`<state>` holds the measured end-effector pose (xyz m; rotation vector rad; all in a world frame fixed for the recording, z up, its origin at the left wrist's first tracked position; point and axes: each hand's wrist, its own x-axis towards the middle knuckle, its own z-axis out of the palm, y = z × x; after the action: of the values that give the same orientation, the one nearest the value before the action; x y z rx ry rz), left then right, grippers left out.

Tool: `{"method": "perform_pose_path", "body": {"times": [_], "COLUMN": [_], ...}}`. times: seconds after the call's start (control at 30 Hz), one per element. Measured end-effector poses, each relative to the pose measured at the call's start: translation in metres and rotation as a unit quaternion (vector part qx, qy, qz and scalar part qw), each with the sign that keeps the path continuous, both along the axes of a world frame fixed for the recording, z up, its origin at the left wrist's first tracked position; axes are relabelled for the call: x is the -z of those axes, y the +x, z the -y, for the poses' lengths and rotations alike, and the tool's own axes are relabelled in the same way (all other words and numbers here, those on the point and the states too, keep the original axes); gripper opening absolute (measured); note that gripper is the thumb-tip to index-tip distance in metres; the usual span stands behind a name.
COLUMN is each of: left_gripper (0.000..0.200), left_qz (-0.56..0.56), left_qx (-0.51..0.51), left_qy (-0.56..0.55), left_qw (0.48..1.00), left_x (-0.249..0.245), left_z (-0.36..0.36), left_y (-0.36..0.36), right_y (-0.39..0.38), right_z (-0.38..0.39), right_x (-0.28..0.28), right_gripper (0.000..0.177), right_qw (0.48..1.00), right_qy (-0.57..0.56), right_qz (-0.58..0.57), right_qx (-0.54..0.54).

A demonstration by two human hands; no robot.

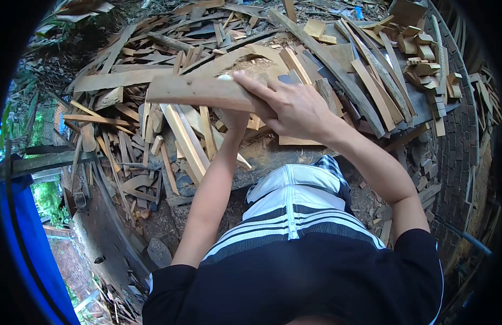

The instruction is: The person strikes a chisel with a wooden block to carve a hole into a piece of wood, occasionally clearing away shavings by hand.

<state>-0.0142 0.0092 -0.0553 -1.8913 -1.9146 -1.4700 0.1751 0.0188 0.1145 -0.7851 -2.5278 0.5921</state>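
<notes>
A curved piece of brown wood (199, 91) is held up above the workbench in front of me. My right hand (297, 108) grips its right end, with the fingers over the top edge. From below and behind the wood comes my left hand (234, 118); it is closed on the piece near the same end, its fingers mostly hidden by the wood. Beneath the hands, light sawn sticks (186, 141) lie on the dark bench (267, 157), with a sawdust-covered board (261, 65) beyond.
Heaped wood offcuts (148, 49) spread across the back and left. Long strips (337, 76) lie to the right, beside stacked small blocks (424, 59). A blue sheet (31, 249) hangs at the far left, and a brick surface (454, 162) runs along the right.
</notes>
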Motion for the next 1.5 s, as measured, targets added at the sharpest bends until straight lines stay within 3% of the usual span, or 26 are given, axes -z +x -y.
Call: {"method": "perform_pose_path", "body": {"times": [0.07, 0.1, 0.13, 0.17, 0.2, 0.27, 0.3, 0.33, 0.37, 0.4, 0.43, 0.47, 0.53, 0.67, 0.8, 0.93, 1.0, 1.13, 1.17, 1.23, 1.4, 1.47, 1.5], "left_gripper": [0.036, 0.026, 0.017, 0.009, 0.010, 0.013, 0.015, 0.015, 0.018, 0.021, 0.021, 0.021, 0.028, 0.034, 0.029, 0.021, 0.017, 0.022, 0.022, 0.029, 0.031, 0.028, 0.026], "left_qz": [0.248, 0.382, 0.507, 0.419, 0.415, 0.381, 0.274, 0.274, 0.258, 0.243, 0.455, 0.454, 0.564, 0.599, 0.536, 0.551, 0.471, 0.366, 0.367, 0.482, 0.494, 0.462, 0.498], "left_qx": [0.028, 0.083, 0.135, 0.049, 0.053, 0.026, 0.042, 0.048, 0.030, 0.008, -0.078, -0.079, -0.019, -0.091, -0.045, -0.010, 0.067, 0.014, 0.013, -0.008, -0.031, -0.012, -0.010], "left_qy": [0.053, 0.043, 0.038, 0.057, 0.070, 0.070, 0.126, 0.127, 0.122, 0.110, 0.090, 0.092, 0.178, 0.182, 0.194, 0.210, 0.128, 0.063, 0.065, 0.150, 0.170, 0.115, 0.127], "left_qw": [0.967, 0.919, 0.850, 0.905, 0.906, 0.922, 0.952, 0.952, 0.958, 0.964, 0.883, 0.883, 0.806, 0.774, 0.820, 0.808, 0.870, 0.928, 0.928, 0.863, 0.852, 0.879, 0.858], "left_x": [0.006, -0.004, -0.030, -0.062, -0.043, -0.033, -0.037, -0.040, -0.042, -0.043, -0.037, -0.037, -0.057, -0.075, -0.067, -0.066, -0.067, -0.067, -0.065, -0.063, -0.060, -0.050, -0.055], "left_z": [-0.007, 0.002, 0.007, 0.015, 0.015, 0.025, 0.028, 0.032, 0.032, 0.037, 0.033, 0.030, 0.024, 0.019, 0.022, 0.019, 0.026, 0.029, 0.025, 0.013, -0.001, 0.001, 0.002], "left_y": [-0.002, 0.002, 0.010, 0.026, 0.018, 0.022, 0.018, 0.017, 0.016, 0.017, 0.028, 0.023, 0.018, 0.005, 0.006, 0.008, 0.006, -0.001, -0.001, 0.001, 0.003, 0.003, 0.011], "right_y": [0.001, -0.001, -0.004, -0.007, -0.009, -0.009, -0.008, -0.007, -0.003, -0.002, -0.002, -0.003, -0.004, 0.009, 0.019, 0.025, 0.026, 0.028, 0.027, 0.027, 0.025, 0.024, 0.024], "right_z": [0.001, 0.001, 0.002, 0.004, 0.006, 0.004, 0.005, 0.006, 0.008, 0.008, 0.008, 0.005, 0.002, -0.003, 0.000, 0.005, 0.005, 0.006, 0.006, 0.006, 0.007, 0.005, 0.005], "right_x": [-0.014, -0.018, -0.021, -0.023, -0.024, -0.005, 0.000, 0.003, 0.002, 0.003, 0.007, 0.009, 0.012, 0.011, 0.016, 0.023, 0.024, 0.023, 0.022, 0.021, 0.019, 0.021, 0.022], "right_gripper": [0.084, 0.082, 0.082, 0.082, 0.082, 0.082, 0.082, 0.082, 0.081, 0.081, 0.080, 0.080, 0.079, 0.078, 0.078, 0.078, 0.079, 0.079, 0.079, 0.079, 0.080, 0.080, 0.080], "right_qw": [0.996, 0.993, 0.992, 0.987, 0.969, 0.974, 0.984, 0.984, 0.989, 0.988, 0.987, 0.986, 0.984, 0.983, 0.985, 0.979, 0.979, 0.978, 0.978, 0.984, 0.984, 0.983, 0.984], "right_qy": [-0.067, -0.120, -0.123, -0.110, -0.095, -0.065, -0.115, -0.165, -0.145, -0.147, -0.155, -0.158, -0.161, -0.172, -0.145, -0.177, -0.175, -0.175, -0.174, -0.144, -0.145, -0.149, -0.142], "right_qz": [0.056, -0.015, -0.012, -0.120, -0.228, -0.216, -0.132, -0.046, 0.008, 0.009, -0.019, -0.048, -0.070, -0.035, -0.024, -0.044, -0.041, -0.031, -0.030, -0.029, -0.025, -0.030, -0.033], "right_qx": [-0.007, -0.004, -0.008, -0.002, 0.006, -0.012, -0.034, -0.053, -0.035, -0.037, -0.028, -0.018, 0.004, 0.058, 0.085, 0.092, 0.098, 0.108, 0.106, 0.105, 0.104, 0.104, 0.105]}}
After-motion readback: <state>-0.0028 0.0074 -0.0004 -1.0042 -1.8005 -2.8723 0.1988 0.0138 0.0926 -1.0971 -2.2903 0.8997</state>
